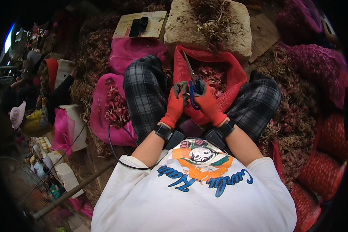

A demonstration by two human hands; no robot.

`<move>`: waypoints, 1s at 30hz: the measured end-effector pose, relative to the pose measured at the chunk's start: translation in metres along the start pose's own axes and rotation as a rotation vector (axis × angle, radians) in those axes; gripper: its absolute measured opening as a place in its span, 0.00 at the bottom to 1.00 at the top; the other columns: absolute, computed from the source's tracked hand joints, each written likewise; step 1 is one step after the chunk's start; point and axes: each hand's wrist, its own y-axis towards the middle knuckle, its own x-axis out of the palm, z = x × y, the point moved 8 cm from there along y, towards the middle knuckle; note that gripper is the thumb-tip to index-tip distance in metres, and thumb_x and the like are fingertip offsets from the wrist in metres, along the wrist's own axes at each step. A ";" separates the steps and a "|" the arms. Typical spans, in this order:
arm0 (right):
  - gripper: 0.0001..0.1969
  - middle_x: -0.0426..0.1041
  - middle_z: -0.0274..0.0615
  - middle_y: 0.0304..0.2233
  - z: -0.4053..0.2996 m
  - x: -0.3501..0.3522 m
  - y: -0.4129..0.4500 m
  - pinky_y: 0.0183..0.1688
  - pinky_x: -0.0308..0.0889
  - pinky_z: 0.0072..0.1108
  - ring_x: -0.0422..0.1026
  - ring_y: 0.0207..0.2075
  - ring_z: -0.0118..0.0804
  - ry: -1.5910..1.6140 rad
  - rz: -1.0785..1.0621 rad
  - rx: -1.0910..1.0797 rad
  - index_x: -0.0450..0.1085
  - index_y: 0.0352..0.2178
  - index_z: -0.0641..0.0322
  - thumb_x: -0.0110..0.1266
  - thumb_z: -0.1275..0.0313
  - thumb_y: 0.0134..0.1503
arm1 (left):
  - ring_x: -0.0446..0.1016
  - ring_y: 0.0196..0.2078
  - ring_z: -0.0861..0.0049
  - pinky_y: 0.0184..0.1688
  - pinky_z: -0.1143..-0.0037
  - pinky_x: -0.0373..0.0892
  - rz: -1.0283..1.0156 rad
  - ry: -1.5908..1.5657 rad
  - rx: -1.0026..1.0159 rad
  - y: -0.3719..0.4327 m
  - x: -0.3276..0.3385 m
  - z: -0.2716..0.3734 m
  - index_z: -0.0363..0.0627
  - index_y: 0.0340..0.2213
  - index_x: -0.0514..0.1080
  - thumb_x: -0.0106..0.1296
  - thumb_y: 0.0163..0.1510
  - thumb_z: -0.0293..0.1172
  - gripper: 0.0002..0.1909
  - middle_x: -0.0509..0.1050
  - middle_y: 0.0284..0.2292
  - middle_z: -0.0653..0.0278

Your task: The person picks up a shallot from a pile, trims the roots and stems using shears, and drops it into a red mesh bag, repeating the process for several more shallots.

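Both my hands wear red gloves with dark grey palms and meet over an open red mesh bag (237,68) between my knees. My right hand (207,101) grips a pair of scissors (190,68) by the blue handles, the metal blades pointing away from me. My left hand (175,101) is curled close beside the handles; whether something small sits in its fingers is hidden. Inside the red bag lie reddish skins and trimmings (211,75). To the left, a pink mesh bag (97,107) stands open with red shallots (116,107) in it.
Beyond the bag stands a pale foam block (179,29) with dried shallot stalks (217,26) on it. A phone (137,27) lies on a box lid to its left. Heaped shallots (298,104) and full mesh bags (322,171) line the right. Another person (36,121) sits at far left.
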 end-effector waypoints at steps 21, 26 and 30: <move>0.09 0.71 0.37 0.26 0.028 0.006 -0.010 0.28 0.68 0.18 0.72 0.26 0.27 0.601 -0.038 0.303 0.67 0.34 0.65 0.52 0.74 0.49 | 0.67 0.29 0.87 0.29 0.85 0.65 -0.192 -0.351 0.073 -0.001 0.010 0.037 0.42 0.39 0.65 0.35 0.57 0.29 0.11 0.68 0.30 0.69; 0.09 0.72 0.37 0.26 -0.004 -0.006 -0.006 0.25 0.68 0.16 0.72 0.22 0.25 0.473 -0.077 0.210 0.67 0.34 0.64 0.53 0.73 0.50 | 0.65 0.30 0.87 0.31 0.85 0.64 -0.213 -0.016 0.502 -0.003 0.004 0.081 0.39 0.38 0.64 0.39 0.55 0.26 0.10 0.66 0.31 0.68; 0.12 0.72 0.35 0.26 -0.022 -0.014 -0.013 0.19 0.61 0.10 0.68 0.21 0.18 0.511 -0.276 0.375 0.67 0.36 0.63 0.52 0.67 0.52 | 0.63 0.28 0.86 0.33 0.85 0.63 -0.460 -1.054 -0.146 -0.003 0.014 0.070 0.36 0.39 0.63 0.43 0.55 0.26 0.10 0.64 0.29 0.67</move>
